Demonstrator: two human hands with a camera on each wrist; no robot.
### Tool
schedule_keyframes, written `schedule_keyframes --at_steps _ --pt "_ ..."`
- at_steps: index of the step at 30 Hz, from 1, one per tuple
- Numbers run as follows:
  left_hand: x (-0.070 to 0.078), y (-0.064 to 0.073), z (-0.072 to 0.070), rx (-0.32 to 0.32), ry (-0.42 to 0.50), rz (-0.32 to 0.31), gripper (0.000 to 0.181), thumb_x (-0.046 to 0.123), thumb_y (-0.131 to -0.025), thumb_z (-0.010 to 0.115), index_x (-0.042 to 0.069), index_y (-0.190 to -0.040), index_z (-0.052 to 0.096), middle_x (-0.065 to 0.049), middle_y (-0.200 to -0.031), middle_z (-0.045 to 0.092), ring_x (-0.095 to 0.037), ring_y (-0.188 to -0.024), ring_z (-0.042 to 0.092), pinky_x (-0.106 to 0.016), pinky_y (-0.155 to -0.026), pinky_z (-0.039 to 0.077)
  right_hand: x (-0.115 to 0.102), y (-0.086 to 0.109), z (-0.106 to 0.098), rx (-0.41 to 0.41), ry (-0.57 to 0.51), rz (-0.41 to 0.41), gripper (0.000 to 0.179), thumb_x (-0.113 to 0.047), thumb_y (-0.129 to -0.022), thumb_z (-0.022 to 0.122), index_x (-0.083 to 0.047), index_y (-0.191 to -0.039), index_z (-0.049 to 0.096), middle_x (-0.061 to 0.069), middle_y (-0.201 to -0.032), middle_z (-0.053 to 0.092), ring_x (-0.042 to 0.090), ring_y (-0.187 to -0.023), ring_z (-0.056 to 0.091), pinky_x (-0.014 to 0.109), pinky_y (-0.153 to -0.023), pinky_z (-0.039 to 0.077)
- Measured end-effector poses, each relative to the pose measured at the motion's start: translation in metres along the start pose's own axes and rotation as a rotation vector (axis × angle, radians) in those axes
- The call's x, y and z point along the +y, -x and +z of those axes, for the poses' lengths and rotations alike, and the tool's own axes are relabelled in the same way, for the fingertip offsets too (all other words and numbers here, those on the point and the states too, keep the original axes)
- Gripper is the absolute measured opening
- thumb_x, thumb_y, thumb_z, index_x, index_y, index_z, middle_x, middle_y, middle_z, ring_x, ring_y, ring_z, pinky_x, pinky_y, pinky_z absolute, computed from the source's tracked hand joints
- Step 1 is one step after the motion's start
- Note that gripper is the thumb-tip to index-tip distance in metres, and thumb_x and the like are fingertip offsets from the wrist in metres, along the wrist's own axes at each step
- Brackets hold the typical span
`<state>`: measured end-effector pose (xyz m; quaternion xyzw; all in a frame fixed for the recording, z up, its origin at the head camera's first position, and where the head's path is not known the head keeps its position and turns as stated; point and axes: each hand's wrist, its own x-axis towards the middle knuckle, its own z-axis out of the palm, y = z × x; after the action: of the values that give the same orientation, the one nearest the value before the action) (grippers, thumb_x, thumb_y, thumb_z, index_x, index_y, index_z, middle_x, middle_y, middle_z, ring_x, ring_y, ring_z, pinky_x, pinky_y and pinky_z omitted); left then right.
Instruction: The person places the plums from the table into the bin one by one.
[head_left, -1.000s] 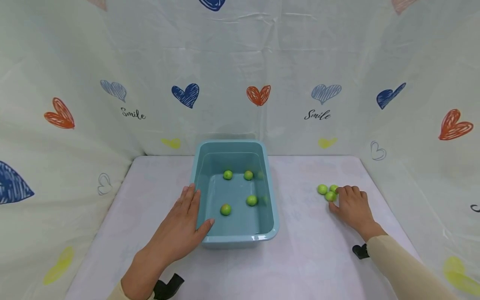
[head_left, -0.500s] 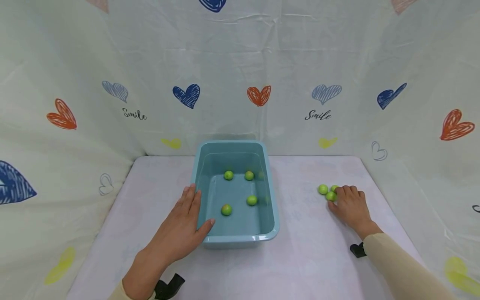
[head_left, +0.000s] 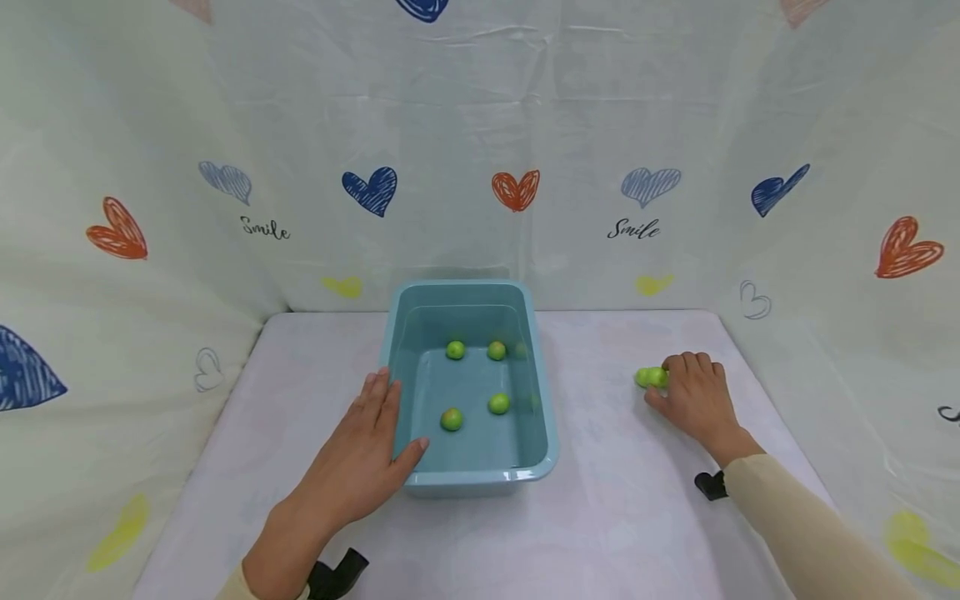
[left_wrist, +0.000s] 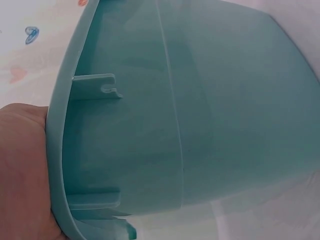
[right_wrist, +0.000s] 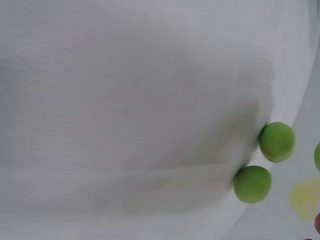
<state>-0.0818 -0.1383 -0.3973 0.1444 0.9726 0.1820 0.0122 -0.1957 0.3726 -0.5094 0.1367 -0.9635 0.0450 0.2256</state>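
My left hand rests with straight fingers on the left rim of a blue-green plastic basin. Its thumb reaches over the near left corner. The left wrist view shows the basin's outer wall, with the hand against the rim. On the right, my right hand pinches a small round green fruit between thumb and fingers. In the right wrist view, that fruit is cut off at the edge, beside two others lying on the table, a green fruit and another green fruit.
Several similar green fruits, such as the near one, lie spread over the basin's floor. A pale cloth covers the table. Behind and at both sides hangs a white curtain printed with hearts.
My right hand has moved up and slightly left, raising a green fruit from the group of three. One fruit in the basin has shifted slightly left. My left hand stays put.
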Motion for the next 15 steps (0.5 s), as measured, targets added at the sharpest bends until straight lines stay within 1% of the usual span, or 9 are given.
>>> schedule_keyframes --at_steps 4,8,12,15 --pt "0.000 0.000 -0.001 0.001 -0.005 -0.001 0.089 0.047 -0.106 0.059 -0.010 -0.163 0.022 -0.028 -0.174 0.010 -0.045 -0.162 0.010 -0.063 -0.126 0.026 -0.007 -0.013 -0.008 -0.011 0.015 -0.032 0.042 -0.029 -0.081 0.076 0.002 -0.104 0.058 0.014 -0.087 0.054 0.038 -0.088 0.049 0.048 -0.074 0.037" --pt "0.000 0.001 -0.002 -0.002 -0.003 -0.003 0.088 0.047 -0.106 0.059 -0.010 -0.163 0.022 -0.028 -0.174 0.011 -0.045 -0.162 0.010 -0.064 -0.126 0.025 -0.019 -0.025 -0.015 -0.036 0.021 -0.053 0.041 -0.029 -0.084 0.072 0.002 -0.105 0.058 0.014 -0.089 0.055 0.037 -0.090 0.049 0.049 -0.077 0.038" --pt "-0.001 0.001 -0.002 0.006 0.002 0.015 0.085 0.046 -0.108 0.056 -0.010 -0.163 0.023 -0.028 -0.174 0.011 -0.045 -0.162 0.010 -0.064 -0.127 0.023 -0.031 -0.035 -0.024 -0.050 0.021 -0.072 0.041 -0.031 -0.084 0.071 0.001 -0.106 0.058 0.014 -0.091 0.056 0.037 -0.091 0.049 0.051 -0.079 0.040" --pt "-0.002 0.002 -0.002 0.015 -0.002 0.037 0.081 0.046 -0.110 0.051 -0.009 -0.163 0.024 -0.027 -0.174 0.012 -0.044 -0.162 0.012 -0.064 -0.127 0.023 -0.039 -0.041 -0.029 -0.040 0.022 -0.096 0.040 -0.032 -0.084 0.071 0.001 -0.104 0.059 0.014 -0.091 0.057 0.036 -0.090 0.049 0.051 -0.079 0.040"
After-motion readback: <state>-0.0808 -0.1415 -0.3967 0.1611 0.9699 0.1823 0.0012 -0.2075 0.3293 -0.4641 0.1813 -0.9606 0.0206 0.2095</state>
